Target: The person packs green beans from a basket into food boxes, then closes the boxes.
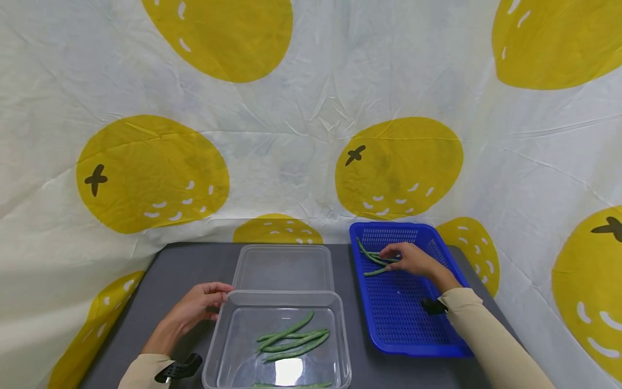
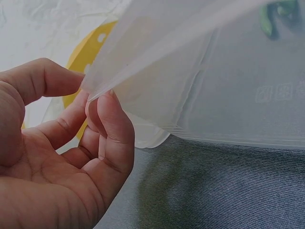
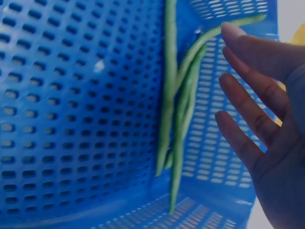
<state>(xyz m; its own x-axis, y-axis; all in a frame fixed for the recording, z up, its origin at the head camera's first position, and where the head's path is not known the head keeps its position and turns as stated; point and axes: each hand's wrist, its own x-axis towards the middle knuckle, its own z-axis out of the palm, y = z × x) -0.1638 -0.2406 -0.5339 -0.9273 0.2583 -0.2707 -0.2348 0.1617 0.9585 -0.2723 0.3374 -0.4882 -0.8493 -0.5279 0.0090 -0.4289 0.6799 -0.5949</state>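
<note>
A blue perforated basket [image 1: 398, 319] stands at the right, with several green beans [image 3: 178, 109] lying along its far end. My right hand [image 1: 410, 259] reaches in over these beans, its fingers spread and slightly bent. In the right wrist view the thumb tip overlaps one bean, and nothing is gripped. At the front middle is a clear plastic container [image 1: 286, 297], holding several more green beans [image 1: 293, 343]. My left hand [image 1: 201, 305] pinches the container's far left corner at the rim between thumb and fingers.
Behind the container a clear plastic lid [image 1: 283, 268] lies flat on the dark grey table [image 1: 194, 265]. A white cloth [image 1: 286, 162] printed with yellow fruit hangs along the back and both sides.
</note>
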